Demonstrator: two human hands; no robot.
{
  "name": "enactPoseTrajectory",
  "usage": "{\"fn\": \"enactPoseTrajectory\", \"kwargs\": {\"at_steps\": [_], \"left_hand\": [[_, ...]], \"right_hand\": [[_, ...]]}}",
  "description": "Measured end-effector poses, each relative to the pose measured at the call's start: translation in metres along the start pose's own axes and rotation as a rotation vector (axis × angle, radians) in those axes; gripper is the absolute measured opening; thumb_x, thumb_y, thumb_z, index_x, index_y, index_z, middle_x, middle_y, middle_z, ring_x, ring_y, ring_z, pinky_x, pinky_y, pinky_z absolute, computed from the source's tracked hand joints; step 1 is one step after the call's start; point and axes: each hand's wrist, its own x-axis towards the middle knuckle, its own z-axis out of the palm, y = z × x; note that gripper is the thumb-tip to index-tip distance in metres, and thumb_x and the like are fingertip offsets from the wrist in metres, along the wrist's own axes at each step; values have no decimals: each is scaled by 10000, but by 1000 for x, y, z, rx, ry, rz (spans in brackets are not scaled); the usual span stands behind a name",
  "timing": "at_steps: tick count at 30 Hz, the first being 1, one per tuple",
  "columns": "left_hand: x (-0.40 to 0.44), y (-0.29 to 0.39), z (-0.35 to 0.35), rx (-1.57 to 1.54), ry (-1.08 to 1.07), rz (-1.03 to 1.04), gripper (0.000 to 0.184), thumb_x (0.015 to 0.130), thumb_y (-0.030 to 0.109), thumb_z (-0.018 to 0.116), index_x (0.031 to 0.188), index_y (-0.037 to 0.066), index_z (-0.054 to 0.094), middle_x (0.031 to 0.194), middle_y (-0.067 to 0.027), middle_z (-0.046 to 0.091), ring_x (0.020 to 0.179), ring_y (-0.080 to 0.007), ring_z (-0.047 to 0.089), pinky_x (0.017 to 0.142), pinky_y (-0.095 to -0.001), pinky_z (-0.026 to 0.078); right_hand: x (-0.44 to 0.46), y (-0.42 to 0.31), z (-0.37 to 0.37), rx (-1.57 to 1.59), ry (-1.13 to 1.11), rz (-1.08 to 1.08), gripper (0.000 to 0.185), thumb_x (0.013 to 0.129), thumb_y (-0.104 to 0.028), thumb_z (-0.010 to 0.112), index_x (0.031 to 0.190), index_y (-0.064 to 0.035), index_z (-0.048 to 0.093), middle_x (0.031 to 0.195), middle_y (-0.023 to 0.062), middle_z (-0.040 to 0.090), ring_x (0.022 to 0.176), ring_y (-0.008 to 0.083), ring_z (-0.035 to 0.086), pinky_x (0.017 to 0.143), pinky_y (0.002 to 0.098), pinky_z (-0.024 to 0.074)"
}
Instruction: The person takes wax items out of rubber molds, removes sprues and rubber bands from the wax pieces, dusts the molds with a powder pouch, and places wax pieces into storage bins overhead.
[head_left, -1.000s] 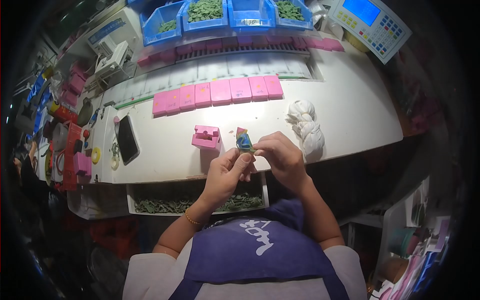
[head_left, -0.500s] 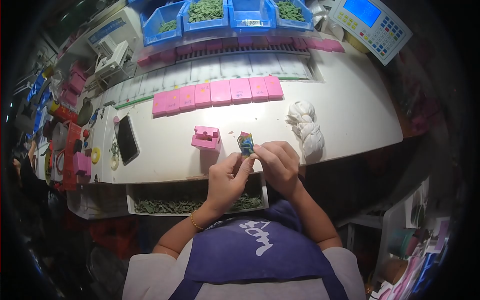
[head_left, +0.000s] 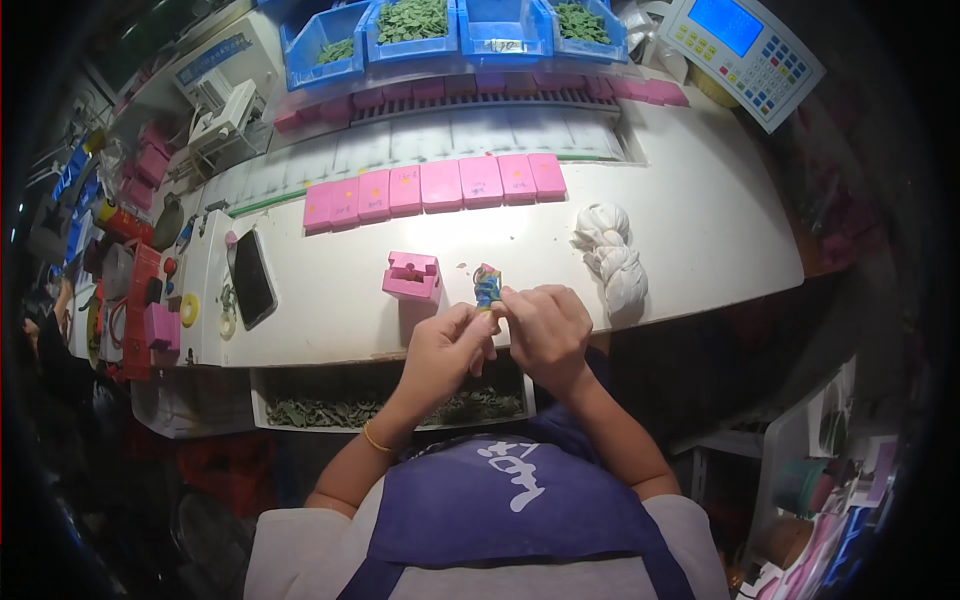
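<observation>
Between my fingertips, above the front edge of the white table, is a small blue and yellow-green piece (head_left: 487,288) with a bit of pink at its top; its kind is too small to make out. My left hand (head_left: 447,345) pinches it from below. Fingers of my right hand (head_left: 548,325) are closed at its right side. To the left, a pink block (head_left: 411,276) with a slotted top stands upright on the table. Beyond my hands lies a row of flat pink blocks (head_left: 440,186), some with handwriting and yellow marks.
A twisted white cloth (head_left: 612,258) lies at right, a phone (head_left: 252,279) at left. Blue bins (head_left: 505,46), several with green pieces, line the back beside a keypad scale (head_left: 742,50). Below the table edge, an open drawer (head_left: 262,405) holds green pieces. Another person (head_left: 62,345) is at far left.
Both hands have shifted slightly left with the small blue piece. The piece now shows more upright, and my left wrist has moved a little left.
</observation>
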Motion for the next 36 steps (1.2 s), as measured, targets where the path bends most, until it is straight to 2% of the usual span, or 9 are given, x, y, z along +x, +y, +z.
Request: {"fn": "enactPoseTrajectory", "kwargs": {"at_steps": [1, 4, 14, 18, 22, 28, 31, 34, 36], "left_hand": [[1, 0, -4, -283, -104, -118, 299, 999, 291, 594, 904, 10, 630, 697, -42, 621, 535, -84, 521, 519, -208, 422], [0, 1, -8, -338, -99, -153, 307, 1020, 298, 560, 931, 13, 632, 688, -44, 602, 529, -69, 505, 523, -208, 424], [-4, -12, -1, -1116, -334, -291, 317, 1055, 354, 461, 975, 68, 574, 696, -41, 565, 510, -110, 481, 571, -241, 410], [-7, -8, 11, -635, -145, -190, 329, 1055, 349, 459, 991, 50, 581, 742, -59, 602, 509, -106, 518, 506, -238, 420], [-4, -18, 1, -1012, -402, -214, 317, 1043, 331, 509, 1045, 25, 592, 770, -71, 622, 608, -129, 606, 534, -241, 509], [-9, -24, 8, -469, -198, -71, 322, 1044, 319, 510, 1013, 9, 592, 794, -88, 636, 580, -128, 583, 550, -244, 487], [-13, -23, 14, -534, -205, -125, 305, 1047, 291, 516, 1034, 2, 611, 795, -57, 634, 601, -73, 555, 561, -214, 463], [-14, -30, 16, -408, -144, -61, 299, 1043, 271, 527, 1058, -14, 620, 813, -50, 639, 607, -68, 549, 568, -213, 462], [-13, -31, 14, -336, -103, -46, 306, 1036, 269, 541, 1080, -22, 625, 839, -52, 651, 618, -69, 560, 573, -209, 461]], "right_hand": [[0, 1, 1, 31, 7, 20, 276, 743, -24, 749, 1008, -37, 673, 753, 52, 604, 690, 224, 597, 605, 346, 468], [3, 3, 1, 59, -16, 22, 270, 741, -14, 756, 994, -40, 665, 739, 54, 599, 680, 229, 591, 595, 349, 460], [3, -6, 10, 138, 91, 135, 260, 751, 9, 772, 979, -35, 655, 763, 74, 629, 672, 251, 593, 590, 361, 473], [-3, -7, 11, 149, 118, 185, 254, 758, 14, 768, 977, -35, 651, 774, 83, 636, 668, 261, 597, 578, 367, 474], [-5, -6, 12, 204, 134, 230, 224, 773, 19, 758, 963, -35, 651, 774, 94, 629, 668, 269, 604, 572, 367, 475], [-9, -11, 14, 339, 147, 459, 130, 837, -8, 732, 939, -27, 653, 771, 105, 624, 650, 264, 593, 572, 354, 470], [-6, -4, 19, 350, 187, 612, 72, 883, -66, 710, 917, -22, 663, 776, 98, 631, 673, 247, 580, 603, 341, 469], [-2, 22, 23, 174, 43, 551, 99, 907, -117, 696, 878, -24, 678, 780, 85, 641, 706, 216, 568, 642, 326, 466], [-1, 30, 24, 240, 15, 627, 114, 907, -150, 703, 892, -37, 706, 776, 69, 651, 731, 186, 560, 671, 316, 465]]}}
